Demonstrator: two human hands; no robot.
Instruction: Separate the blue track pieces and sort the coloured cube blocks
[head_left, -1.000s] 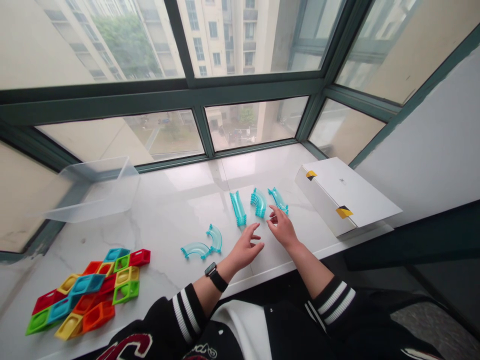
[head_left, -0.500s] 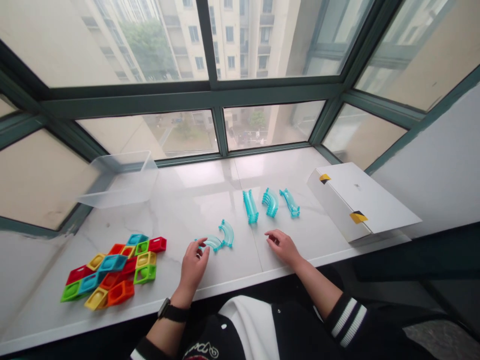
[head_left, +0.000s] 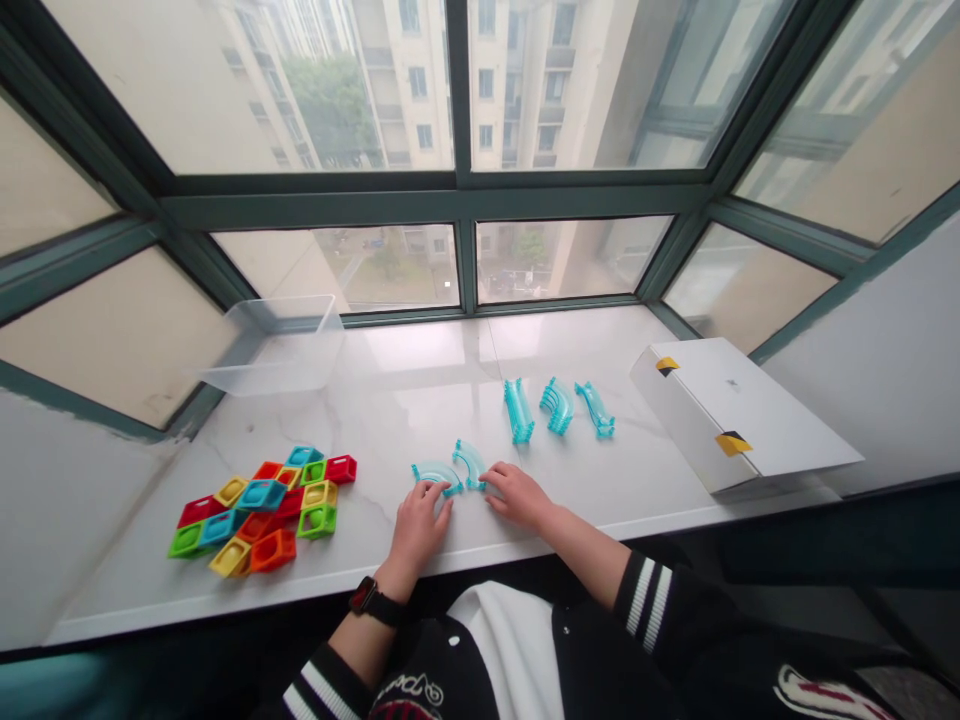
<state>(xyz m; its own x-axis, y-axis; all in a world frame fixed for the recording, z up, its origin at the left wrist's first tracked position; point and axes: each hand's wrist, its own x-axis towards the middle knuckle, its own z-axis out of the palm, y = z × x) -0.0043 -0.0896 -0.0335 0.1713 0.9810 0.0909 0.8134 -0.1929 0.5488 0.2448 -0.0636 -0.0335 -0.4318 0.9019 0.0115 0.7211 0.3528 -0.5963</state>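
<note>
Two clear turquoise curved track pieces lie near the front of the white sill. My left hand (head_left: 421,520) has its fingers curled at the near edge of the left curved track piece (head_left: 435,472), thumb and forefinger by its right end. The fingertips of my right hand (head_left: 517,495) close on the lower end of the right curved track piece (head_left: 468,460). A narrow gap shows between the two pieces. Behind them stand a straight track piece (head_left: 518,410), a stacked-looking curved track group (head_left: 557,405) and a narrower, sloping track piece (head_left: 596,410).
Several red, yellow, green and blue blocks (head_left: 262,495) cluster on the left. A clear plastic bin (head_left: 277,375) stands at the back left. On the right is a white box (head_left: 742,400) with yellow-black tape. Green-framed windows (head_left: 570,200) enclose the sill (head_left: 390,420).
My right hand has moved left onto the right curved piece. My left hand has closed in on the left piece. The whole view has shifted slightly.
</note>
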